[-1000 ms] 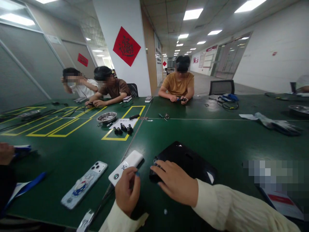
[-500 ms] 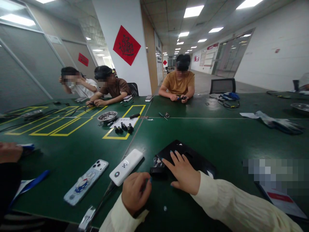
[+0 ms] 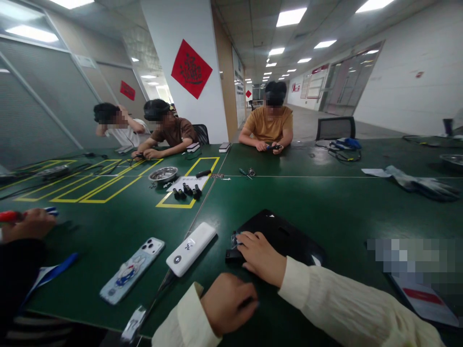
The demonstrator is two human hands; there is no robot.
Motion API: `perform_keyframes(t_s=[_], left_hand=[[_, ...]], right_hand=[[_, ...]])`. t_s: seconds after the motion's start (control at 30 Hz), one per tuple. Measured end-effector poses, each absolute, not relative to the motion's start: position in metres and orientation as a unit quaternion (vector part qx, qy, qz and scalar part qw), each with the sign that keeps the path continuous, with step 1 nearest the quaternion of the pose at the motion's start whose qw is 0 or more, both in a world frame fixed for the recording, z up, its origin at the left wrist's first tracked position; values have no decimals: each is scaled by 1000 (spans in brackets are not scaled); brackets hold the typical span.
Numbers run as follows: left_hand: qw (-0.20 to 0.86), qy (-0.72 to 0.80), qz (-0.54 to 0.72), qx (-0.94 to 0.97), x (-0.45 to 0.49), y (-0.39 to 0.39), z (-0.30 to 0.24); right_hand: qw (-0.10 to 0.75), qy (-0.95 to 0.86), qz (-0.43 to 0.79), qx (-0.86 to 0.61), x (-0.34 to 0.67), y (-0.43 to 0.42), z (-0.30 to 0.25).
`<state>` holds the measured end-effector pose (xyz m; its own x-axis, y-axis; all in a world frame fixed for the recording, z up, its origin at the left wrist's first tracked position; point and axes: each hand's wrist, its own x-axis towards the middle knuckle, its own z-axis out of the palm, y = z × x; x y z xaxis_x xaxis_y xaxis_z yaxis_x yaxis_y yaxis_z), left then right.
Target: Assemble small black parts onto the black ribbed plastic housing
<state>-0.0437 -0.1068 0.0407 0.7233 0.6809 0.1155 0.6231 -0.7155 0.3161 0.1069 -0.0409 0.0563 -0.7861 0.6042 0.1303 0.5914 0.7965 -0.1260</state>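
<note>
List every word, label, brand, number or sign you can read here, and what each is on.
Nothing reads with certainty.
White power bank: dark mark, form unclear.
Small tag on the near side: dark marks, too blurred.
Red diamond sign: black writing, too blurred.
White paper on the table: print too small.
Black panel by the right hand: no readable text.

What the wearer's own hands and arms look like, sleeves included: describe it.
Both arms are in long cream sleeves: the left sleeve has a cuff that flares at the wrist, and the right sleeve is loose and creased. The left hand and right hand wear no gloves. A bluish nail shows on the left, though blurred.
</note>
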Motion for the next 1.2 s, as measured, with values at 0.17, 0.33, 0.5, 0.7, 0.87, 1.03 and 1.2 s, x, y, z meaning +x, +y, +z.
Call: perform_keyframes(t_s=[0.17,0.33,0.5,0.7,0.87,1.03,1.2], left_hand=[[-56,256,132,956,-37,-95,42],[-79,48,160,983,-29,-89,37],[-29,47,133,990,-8,-83,25],[58,96,119,987,-3,-78,16],[-96,57,113,987,-9,-68,16],[-316,39,215,923,-12,-58,16],[-367,65,325,869,-10,-54,19]], right_hand=[[78,-947,48,-309,107,-38,55],[81,-951,15,-297,102,-39,48],[54,-959,9,-279,104,-32,52],[63,-968,-12,-243,109,-27,49],[94,-965,-2,-246,109,-25,48],[199,-903,112,-364,108,-20,57],[288,-825,224,-432,122,-13,84]])
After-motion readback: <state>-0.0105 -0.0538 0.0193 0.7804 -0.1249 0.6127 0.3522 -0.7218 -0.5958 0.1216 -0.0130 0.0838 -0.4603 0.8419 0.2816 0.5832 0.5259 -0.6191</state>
